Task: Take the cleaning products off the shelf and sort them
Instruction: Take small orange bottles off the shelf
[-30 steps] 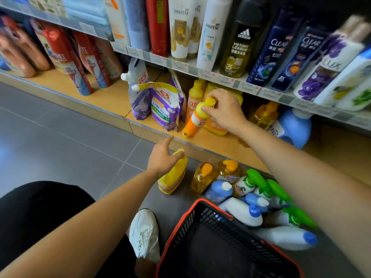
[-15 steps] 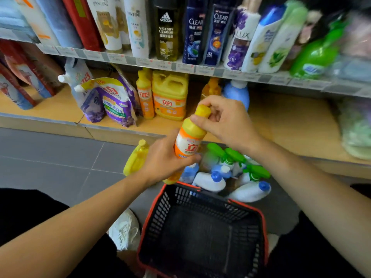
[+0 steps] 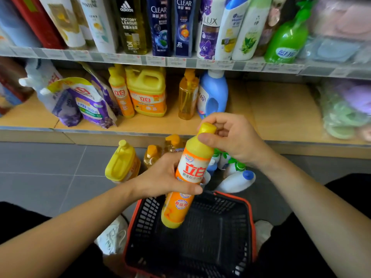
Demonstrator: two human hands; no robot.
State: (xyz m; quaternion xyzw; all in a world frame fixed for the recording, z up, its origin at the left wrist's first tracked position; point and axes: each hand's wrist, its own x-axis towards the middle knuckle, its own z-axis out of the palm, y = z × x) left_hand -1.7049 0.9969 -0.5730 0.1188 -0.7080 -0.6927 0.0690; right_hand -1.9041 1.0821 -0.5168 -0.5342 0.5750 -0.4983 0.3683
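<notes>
Left hand [image 3: 160, 178] grips the tilted orange bottle [image 3: 192, 167], right hand [image 3: 237, 137] pinches its cap [image 3: 206, 128], base over the basket [image 3: 253, 227] rim at 11 o'clock, grey floor [image 3: 50, 163] at 9 o'clock.

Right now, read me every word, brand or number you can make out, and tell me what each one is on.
"adidas", "VICTORY LEAGUE", "3": dark olive bottle, upper shelf.
"CLEAR": left dark blue bottle.
"CLEAR", "3X": right dark blue bottle.
"LUX": purple-flowered bottle.
"立白": held orange bottle, yellow jug, slim orange bottle.
Too blurred to read: shelf price tags, purple pouch, green bottle.
</notes>
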